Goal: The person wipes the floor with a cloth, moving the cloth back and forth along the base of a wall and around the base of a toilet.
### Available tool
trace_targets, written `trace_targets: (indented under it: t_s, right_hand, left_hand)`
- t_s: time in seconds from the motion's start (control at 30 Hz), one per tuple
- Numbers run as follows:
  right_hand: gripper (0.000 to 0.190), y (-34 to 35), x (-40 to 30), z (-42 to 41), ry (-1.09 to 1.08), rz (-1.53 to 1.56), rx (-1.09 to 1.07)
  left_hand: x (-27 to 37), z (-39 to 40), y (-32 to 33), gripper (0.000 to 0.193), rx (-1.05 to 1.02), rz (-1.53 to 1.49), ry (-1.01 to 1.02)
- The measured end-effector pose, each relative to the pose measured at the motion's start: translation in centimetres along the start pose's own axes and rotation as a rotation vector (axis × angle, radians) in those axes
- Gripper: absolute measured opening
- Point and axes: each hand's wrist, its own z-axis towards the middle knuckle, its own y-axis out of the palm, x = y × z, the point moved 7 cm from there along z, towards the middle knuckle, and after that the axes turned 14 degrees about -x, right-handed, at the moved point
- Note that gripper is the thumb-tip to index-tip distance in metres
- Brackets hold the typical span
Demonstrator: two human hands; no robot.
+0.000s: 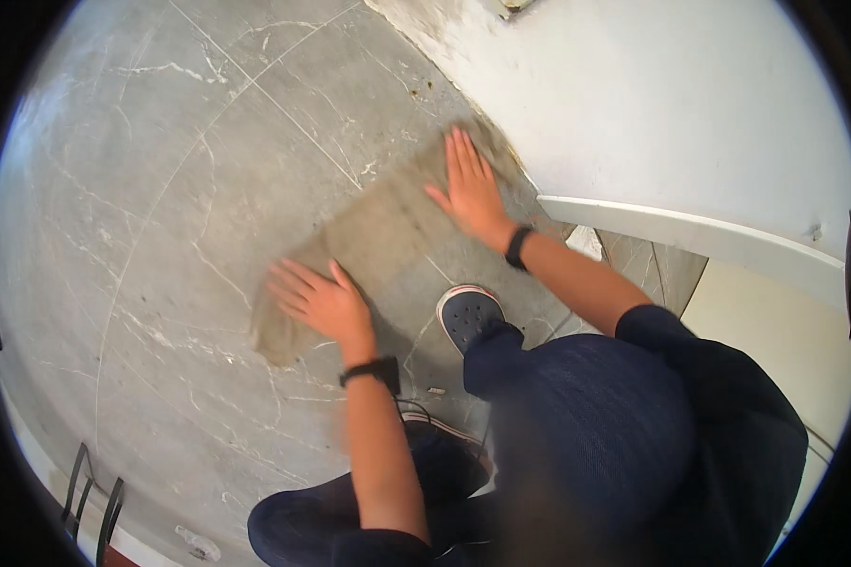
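A greyish-brown cloth [376, 230] lies spread in a long strip over the grey marbled floor tiles [206, 184]. Pressed flat on its near left end is my left hand [323, 301], fingers apart and slightly blurred. My right hand [471, 188] rests palm down on the cloth's other end, close to the foot of the white wall. Neither hand grips the fabric; both lie on top of it. Black bands circle both wrists, the left one [372, 373] carrying a small dark box.
The white wall [645, 106] rises at the upper right, with a white ledge [681, 220] below it. My dark clog [470, 315] is just below the cloth. Black metal legs [92, 496] and a crumpled clear plastic piece [198, 544] are at lower left. A small scrap [436, 390] lies near my feet.
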Motion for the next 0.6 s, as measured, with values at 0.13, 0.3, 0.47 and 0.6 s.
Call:
trace_targets:
  t_s: [0.13,0.3,0.47,0.6]
  right_hand:
    - [0.093,0.2,-1.2,-3.7,0.026,-0.001,-0.084]
    - [0.089,-3.8,-4.3,8.8,-0.123,0.086,0.163]
    - [0.091,0.8,-4.5,-3.0,-0.129,-0.042,-0.180]
    - [0.096,0.2,-3.3,-2.2,-0.212,0.003,-0.219]
  left_hand:
    - [0.3,-3.9,1.5,0.076,-0.106,0.075,0.063]
    - [1.9,-0.5,-0.4,0.073,-0.044,0.088,0.099]
    - [0.9,-0.5,0.8,0.076,-0.082,0.055,0.104]
    - [1.9,0.5,0.8,0.077,-0.094,0.059,0.102]
